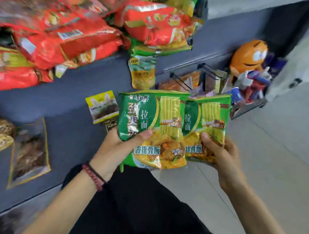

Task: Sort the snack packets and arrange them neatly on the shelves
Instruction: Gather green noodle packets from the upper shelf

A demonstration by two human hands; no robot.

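Two green and yellow noodle packets are held side by side in front of the grey shelf [74, 130]. My left hand [120, 147] grips the left packet [150, 120] from below, thumb across its front. My right hand [225, 160] grips the right packet [209, 123] the same way, and its left edge sits behind the left packet. Red packets [68, 37] lie heaped on the upper shelf at the left, with another red pile [155, 23] beside them. A green and yellow packet [142, 73] hangs over that shelf's edge.
A small yellow packet [102, 108] and a clear brown-filled packet [30, 153] lie on the lower shelf. An orange character figure [248, 57] stands over a wire rack of small sweets [250, 88] at the right. Pale floor tiles [272, 176] run below.
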